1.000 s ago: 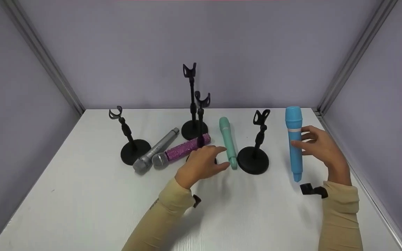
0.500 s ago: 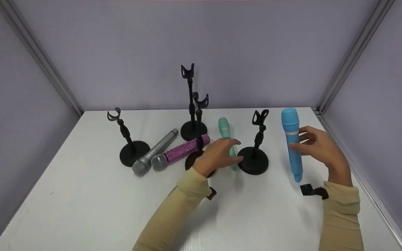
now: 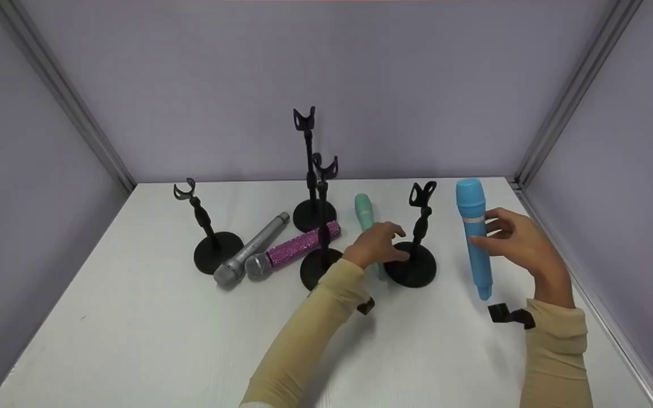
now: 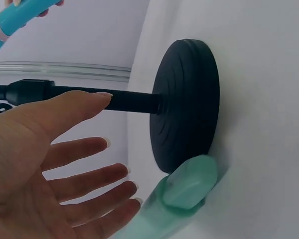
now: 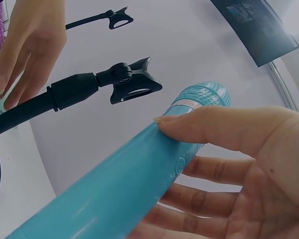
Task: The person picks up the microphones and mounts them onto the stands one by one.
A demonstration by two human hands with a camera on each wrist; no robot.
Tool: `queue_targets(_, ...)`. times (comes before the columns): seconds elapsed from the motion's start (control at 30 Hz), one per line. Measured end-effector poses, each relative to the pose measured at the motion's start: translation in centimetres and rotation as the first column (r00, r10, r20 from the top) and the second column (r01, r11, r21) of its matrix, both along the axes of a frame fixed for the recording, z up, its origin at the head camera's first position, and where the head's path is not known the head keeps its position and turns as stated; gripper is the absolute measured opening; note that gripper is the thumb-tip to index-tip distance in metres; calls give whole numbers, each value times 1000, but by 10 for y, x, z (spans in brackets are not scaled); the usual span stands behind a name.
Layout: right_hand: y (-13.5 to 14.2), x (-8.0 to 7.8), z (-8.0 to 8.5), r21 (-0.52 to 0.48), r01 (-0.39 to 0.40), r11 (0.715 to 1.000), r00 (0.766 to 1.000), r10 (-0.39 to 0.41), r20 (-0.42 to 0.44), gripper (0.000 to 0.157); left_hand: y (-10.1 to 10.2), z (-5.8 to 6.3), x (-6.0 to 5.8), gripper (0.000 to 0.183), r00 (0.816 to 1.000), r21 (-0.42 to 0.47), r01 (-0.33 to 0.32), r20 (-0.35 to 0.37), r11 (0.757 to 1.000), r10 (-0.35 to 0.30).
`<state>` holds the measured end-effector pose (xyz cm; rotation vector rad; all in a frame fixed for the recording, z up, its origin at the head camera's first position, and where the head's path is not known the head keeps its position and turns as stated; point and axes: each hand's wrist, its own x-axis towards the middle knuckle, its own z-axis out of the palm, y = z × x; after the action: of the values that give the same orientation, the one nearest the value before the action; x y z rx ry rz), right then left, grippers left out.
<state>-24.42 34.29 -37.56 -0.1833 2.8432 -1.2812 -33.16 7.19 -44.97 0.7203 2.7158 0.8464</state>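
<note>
My right hand [image 3: 516, 238] pinches a blue microphone [image 3: 476, 249] between thumb and fingers, its head up, above the right side of the table. My left hand [image 3: 377, 243] is beside the right microphone stand [image 3: 414, 266], fingers spread and relaxed, holding nothing. In the left wrist view, the thumb lies in front of the stand's pole [image 4: 132, 101]; whether it touches I cannot tell. Partly hidden behind the left hand, a mint green microphone [image 3: 364, 211] lies next to that stand's round base. The right wrist view shows the stand's clip [image 5: 134, 82] near the blue microphone.
A silver microphone [image 3: 253, 249] and a glittery purple microphone [image 3: 298, 246] lie left of centre on the white table [image 3: 151, 328]. Other black stands rise at the left [image 3: 216, 252], at the back [image 3: 310, 170] and in the middle [image 3: 323, 226]. Grey walls enclose the table.
My left hand has moved right, passing over the mint green microphone to the right stand. The blue microphone has shifted slightly left and tilted a little in my right hand.
</note>
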Motion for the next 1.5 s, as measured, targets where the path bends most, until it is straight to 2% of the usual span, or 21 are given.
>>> queue_targets(0.17, -2, 0, 4, -2, 1, 1000, 1000, -1, -1, 64, 15, -4, -4, 48, 999, 1, -39, 30, 999, 39)
queue_targets(0.4, -6, -4, 2, -9, -10, 1000, 1000, 10, 2, 63, 29, -13, -3, 43, 991, -23, -124, 49, 992, 125)
queue_targets(0.77, -3, -4, 2, -4, -5, 1000, 1000, 5, -3, 65, 35, -23, -8, 35, 983, -45, -185, -1, 982, 186)
queue_targets(1.03, 0, -7, 2, -22, -15, 1000, 1000, 15, -11, 68, 32, -24, -7, 36, 984, -50, -179, -25, 983, 178)
queue_targets(1.3, 3, -11, 2, -15, -20, 1000, 999, 19, -41, 68, 28, -19, -1, 33, 992, -35, -124, -10, 992, 124)
queue_targets(1.5, 1, -10, 3, -18, -31, 999, 998, 30, -51, 67, 24, -23, 8, 32, 991, -22, -134, -8, 991, 134)
